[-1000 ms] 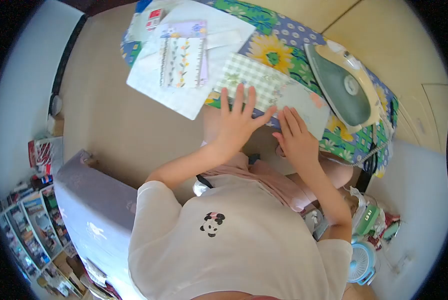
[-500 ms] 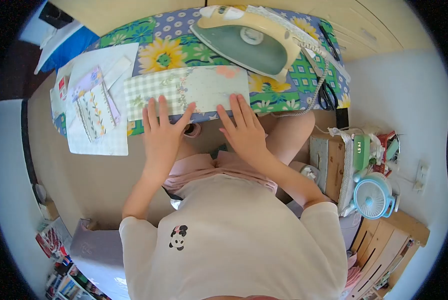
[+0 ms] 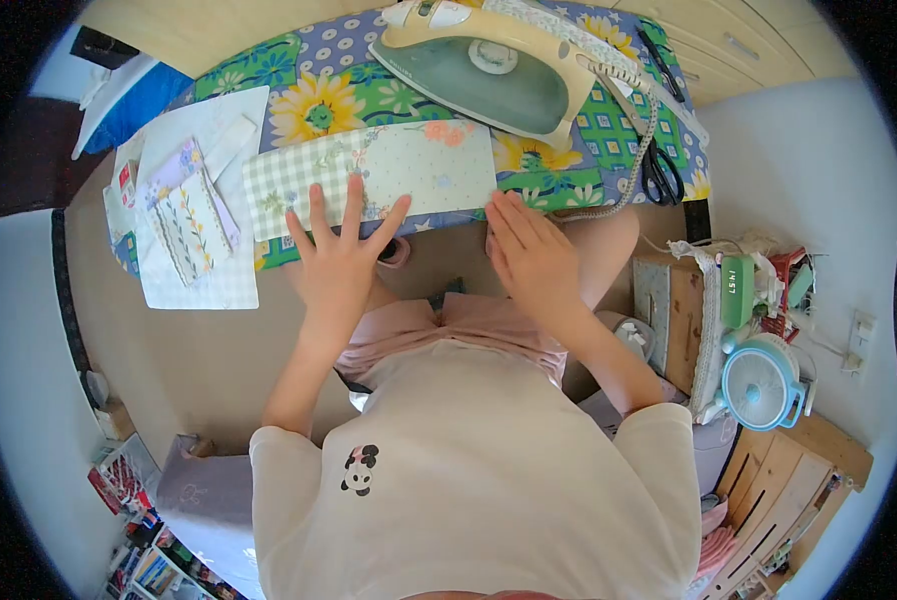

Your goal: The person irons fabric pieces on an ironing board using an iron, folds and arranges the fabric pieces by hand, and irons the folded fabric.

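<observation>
A long fabric strip [image 3: 424,175], green gingham on one side and pale floral on the other, lies flat on the patterned ironing board [image 3: 319,105]. My left hand [image 3: 337,265] rests with fingers spread over its front edge, around the middle. At the strip's right front corner is my right hand [image 3: 539,250], its fingers stretched out close together and the tips by the corner. Neither hand grips anything. Behind the strip a cream and green steam iron [image 3: 494,75] lies on its side, its coiled cord running down the right.
Black-handled scissors [image 3: 661,178] lie on the board's right end. To the left, small printed fabric pieces [image 3: 189,230] rest on a white sheet [image 3: 224,275]. Beyond the right side stand a green digital clock [image 3: 737,290] and a blue fan [image 3: 759,388].
My right hand has slid right, from the strip's front edge to its right corner, and its fingers have drawn together. My left hand has shifted slightly right with fingers spread wider.
</observation>
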The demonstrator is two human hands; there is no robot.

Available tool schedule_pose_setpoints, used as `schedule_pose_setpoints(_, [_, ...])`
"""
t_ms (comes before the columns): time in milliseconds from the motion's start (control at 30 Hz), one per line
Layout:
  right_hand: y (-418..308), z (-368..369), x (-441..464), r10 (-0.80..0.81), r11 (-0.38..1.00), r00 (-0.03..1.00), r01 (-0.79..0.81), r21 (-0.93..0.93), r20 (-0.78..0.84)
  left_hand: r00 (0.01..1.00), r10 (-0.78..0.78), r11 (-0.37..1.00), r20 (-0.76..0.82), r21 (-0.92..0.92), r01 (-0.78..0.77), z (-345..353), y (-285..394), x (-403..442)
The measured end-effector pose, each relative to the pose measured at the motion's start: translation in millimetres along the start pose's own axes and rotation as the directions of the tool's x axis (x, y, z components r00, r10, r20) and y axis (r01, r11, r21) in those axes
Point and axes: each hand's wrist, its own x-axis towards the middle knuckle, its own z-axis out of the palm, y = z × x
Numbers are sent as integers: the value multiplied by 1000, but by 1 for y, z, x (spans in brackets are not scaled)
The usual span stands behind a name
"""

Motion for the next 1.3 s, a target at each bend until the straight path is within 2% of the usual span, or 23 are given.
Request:
schedule_pose_setpoints(67, [9,-12,5,-6,1000,1000,6,21,-5,1000,1,1000,-11,2,-1,1,0,0])
schedule_pose_setpoints(133, [19,-34,20,133,972,956,-178,155,263,1000,-2,1000,-25,10,2,2,-1,0])
schedule_pose_setpoints(200, [26,-60,56,16,998,998,-13,66,-54,999,-3,999,-47,-45,0,5,0,-1])
schedule_pose_setpoints(267, [40,-74,101,-117,993,936,111,-37,-331,999,-8,999,-53,-33,7,6,0,-1])
schedule_pose_setpoints(333, [44,-80,147,-308,944,864,226,-241,-399,998,-18,1000,-65,-11,18,3,0,-1])
schedule_pose_setpoints(367, [49,-71,161,-317,942,854,235,-238,-411,999,-19,998,-40,-54,17,1,0,-1])
schedule_pose_setpoints(433, [57,-52,179,-277,936,920,194,-295,-276,999,-35,996,-30,-86,32,-2,0,-1])
schedule_pose_setpoints(467, [58,-49,183,-296,932,910,209,-297,-289,999,-34,993,-23,-115,31,-2,0,-1])
schedule_pose_setpoints(500, [58,-48,189,-138,963,988,116,-243,-75,999,-35,989,-18,-145,32,-3,-1,-1])
schedule_pose_setpoints(533, [58,-46,194,21,976,988,13,-215,152,999,-19,977,-46,-211,9,-6,-3,-1])
schedule_pose_setpoints(667, [65,-45,197,-16,978,988,47,-205,152,994,-46,978,-95,-207,26,-1,-2,-2])
schedule_pose_setpoints(733, [59,-57,191,-60,990,992,73,-118,108,985,-52,969,-162,-246,11,0,-3,-2])
schedule_pose_setpoints(833, [55,-73,187,-132,991,983,134,-5,130,989,-45,953,-140,-303,0,-4,-5,-3])
schedule_pose_setpoints(967, [45,-85,178,-171,985,962,168,33,214,990,-44,959,-133,-284,5,-3,-7,-4])
schedule_pose_setpoints(1067, [48,-71,168,-362,930,913,341,135,186,989,-34,965,-142,-263,-4,8,-9,-8])
schedule_pose_setpoints(1167, [40,-70,164,-349,936,903,326,131,250,985,-25,962,-168,-274,-22,7,-12,-11])
schedule_pose_setpoints(1300, [47,-62,161,-342,938,911,315,145,230,992,-14,941,-122,-337,-28,8,-16,-11])
